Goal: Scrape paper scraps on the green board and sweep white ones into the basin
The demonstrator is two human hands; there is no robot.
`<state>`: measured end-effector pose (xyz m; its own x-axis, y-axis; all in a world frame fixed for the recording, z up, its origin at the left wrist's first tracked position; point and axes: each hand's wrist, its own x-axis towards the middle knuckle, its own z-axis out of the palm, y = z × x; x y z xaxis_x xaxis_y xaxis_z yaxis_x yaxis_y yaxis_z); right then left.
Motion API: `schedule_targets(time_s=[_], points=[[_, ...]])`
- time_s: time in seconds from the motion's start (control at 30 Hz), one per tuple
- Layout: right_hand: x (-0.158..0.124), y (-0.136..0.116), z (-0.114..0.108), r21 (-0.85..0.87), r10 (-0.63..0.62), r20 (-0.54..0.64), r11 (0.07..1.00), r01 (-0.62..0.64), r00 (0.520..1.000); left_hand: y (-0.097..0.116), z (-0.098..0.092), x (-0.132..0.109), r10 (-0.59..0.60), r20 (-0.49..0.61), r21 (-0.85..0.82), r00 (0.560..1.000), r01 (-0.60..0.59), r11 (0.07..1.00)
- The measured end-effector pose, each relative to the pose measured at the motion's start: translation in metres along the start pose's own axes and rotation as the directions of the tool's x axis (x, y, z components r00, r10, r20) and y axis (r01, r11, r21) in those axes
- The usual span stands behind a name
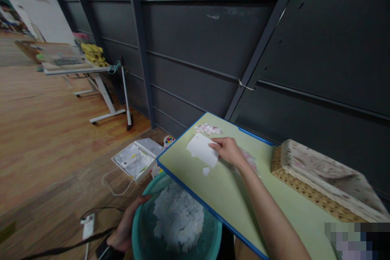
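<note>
Over the pale green tabletop (pixel 183 158), my right hand (pixel 228 149) pinches the right edge of a white piece of paper (pixel 201 150) with one ragged side. A small white scrap (pixel 206 171) lies just below the paper, and a pile of tiny pinkish-white pieces (pixel 208 128) lies behind it. More pinkish bits (pixel 249 158) show beside my right wrist, partly covered by the arm. My left hand (pixel 128 221) is closed on the rim of a teal plastic basket (pixel 138 233), its fingers partly hidden. Inside the basket is a heap of white torn paper (pixel 179 215), below the table's edge.
A wicker basket with a flowered cloth lining (pixel 319 176) stands on the table's right. On the floor at left are an open white box (pixel 137 160) with a cable and a power strip (pixel 88 226). A dark panelled wall (pixel 195 48) runs behind the table.
</note>
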<state>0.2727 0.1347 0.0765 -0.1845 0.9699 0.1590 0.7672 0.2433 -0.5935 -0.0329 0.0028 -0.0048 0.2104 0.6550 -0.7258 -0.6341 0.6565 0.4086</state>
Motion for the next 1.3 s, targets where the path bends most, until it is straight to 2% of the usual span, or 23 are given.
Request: schedule_targets(time_s=[0.07, 0.13, 0.23, 0.33, 0.47, 0.53, 0.67, 0.93, 1.03, 1.13, 1.3], points=[[-0.010, -0.003, -0.002, 0.067, 0.003, 0.066, 0.998, -0.007, 0.998, 0.000, 0.000, 0.000, 0.017, 0.012, 0.057, 1.000, -0.017, 0.998], [-0.019, -0.005, -0.004, 0.146, 0.013, 0.078, 0.989, -0.024, 0.997, 0.000, -0.001, 0.000, 0.018, 0.046, 0.090, 0.999, -0.022, 0.996], [-0.034, -0.003, -0.010, 0.195, 0.093, -0.035, 0.977, -0.085, 0.995, -0.001, -0.003, 0.003, 0.028, 0.117, 0.123, 0.993, -0.043, 0.992], [-0.052, 0.003, -0.013, 0.158, 0.176, -0.171, 0.976, -0.149, 0.969, -0.002, -0.005, 0.003, 0.085, 0.135, 0.172, 0.987, -0.108, 0.979], [-0.073, 0.008, -0.008, 0.086, 0.191, -0.298, 0.981, -0.173, 0.935, -0.003, -0.006, 0.000, 0.117, 0.155, 0.194, 0.981, -0.146, 0.970], [-0.078, 0.007, -0.002, 0.033, 0.174, -0.323, 0.984, -0.173, 0.930, -0.003, -0.006, -0.001, 0.119, 0.164, 0.194, 0.979, -0.150, 0.969], [-0.071, 0.003, 0.008, -0.050, 0.092, -0.252, 0.993, -0.107, 0.964, -0.003, -0.004, -0.007, 0.155, 0.165, 0.220, 0.974, -0.190, 0.957], [-0.061, -0.006, 0.032, 0.182, 0.071, -0.071, 0.982, -0.057, 0.995, 0.000, -0.002, -0.017, 0.193, 0.192, 0.239, 0.962, -0.236, 0.942], [-0.069, -0.011, 0.028, 0.243, 0.086, -0.105, 0.968, -0.058, 0.991, 0.001, -0.004, -0.018, 0.213, 0.213, 0.229, 0.954, -0.261, 0.938], [-0.085, -0.011, 0.015, 0.209, 0.106, -0.164, 0.975, -0.070, 0.981, 0.002, -0.007, -0.020, 0.223, 0.227, 0.227, 0.948, -0.274, 0.935], [-0.119, -0.008, 0.006, 0.207, 0.146, -0.129, 0.971, -0.118, 0.981, 0.000, -0.014, -0.016, 0.242, 0.280, 0.210, 0.929, -0.305, 0.929]])
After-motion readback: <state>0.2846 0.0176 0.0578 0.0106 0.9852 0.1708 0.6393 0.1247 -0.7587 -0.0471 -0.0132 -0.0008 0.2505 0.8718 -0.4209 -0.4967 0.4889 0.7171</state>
